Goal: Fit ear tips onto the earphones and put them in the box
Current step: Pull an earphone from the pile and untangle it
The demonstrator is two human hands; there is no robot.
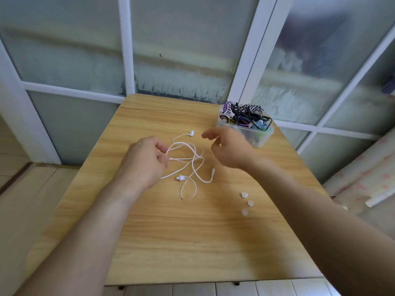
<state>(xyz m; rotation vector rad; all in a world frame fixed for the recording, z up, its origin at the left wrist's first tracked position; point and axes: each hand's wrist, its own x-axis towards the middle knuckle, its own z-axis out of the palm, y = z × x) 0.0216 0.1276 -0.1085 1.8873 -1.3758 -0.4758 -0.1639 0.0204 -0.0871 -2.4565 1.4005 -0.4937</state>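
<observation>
A white wired earphone set (192, 161) lies in loose loops on the wooden table (183, 236). One earbud (191, 133) points toward the far side, another (180, 178) lies nearer me. My left hand (145, 159) pinches the cable at its left loops. My right hand (228, 148) hovers just right of the cable with fingers loosely curled and holds nothing. Three translucent white ear tips (247, 203) lie in a short row on the table at the right. A clear plastic box (245, 124) full of tangled coloured cables stands at the far right corner.
Frosted glass panels in white frames rise right behind the table. The table's near edge and left edge drop off to a tiled floor. A pale patterned surface lies off to the right.
</observation>
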